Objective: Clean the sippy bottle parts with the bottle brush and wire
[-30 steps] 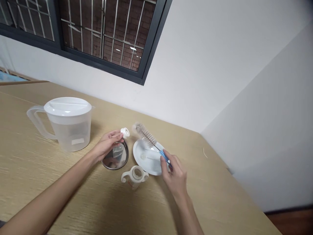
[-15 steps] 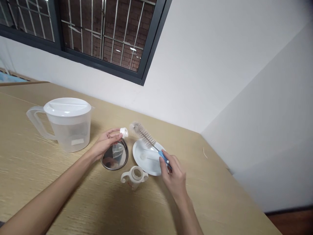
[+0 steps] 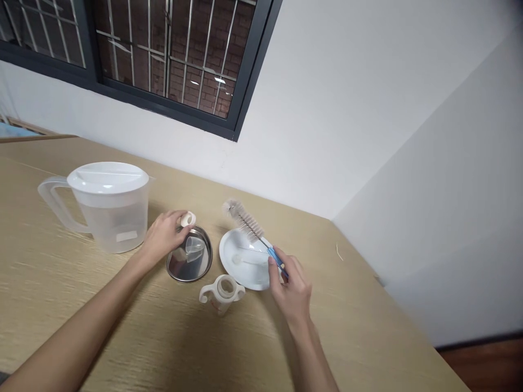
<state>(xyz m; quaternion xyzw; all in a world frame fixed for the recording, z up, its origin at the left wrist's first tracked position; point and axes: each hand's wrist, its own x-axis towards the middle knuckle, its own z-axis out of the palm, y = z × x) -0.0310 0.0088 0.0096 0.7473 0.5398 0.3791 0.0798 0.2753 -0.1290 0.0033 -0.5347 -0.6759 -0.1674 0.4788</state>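
Observation:
Between the thumb and fingers of my left hand (image 3: 163,233) is a white bottle collar ring (image 3: 188,219), held over the far rim of a round metal tray (image 3: 180,269). A clear plastic cap (image 3: 194,247) lies in that tray. My right hand (image 3: 292,286) grips the blue handle of a bottle brush (image 3: 247,222), its bristles pointing up and left above a white plate (image 3: 231,256). On the plate lies a thin, pale item that I cannot make out clearly. A two-handled baby bottle (image 3: 225,291) stands upright and uncapped in front of the plate.
A lidded clear pitcher (image 3: 112,218) stands at the left, close to my left forearm. The wooden table (image 3: 351,326) meets a white wall behind, with a barred window (image 3: 163,54) above. A thin pale strip (image 3: 339,252) lies on the right.
My left hand has moved left with the collar ring, from between tray and plate to the tray's far rim, and the ring has turned. The brush remains in my right hand, nearly still.

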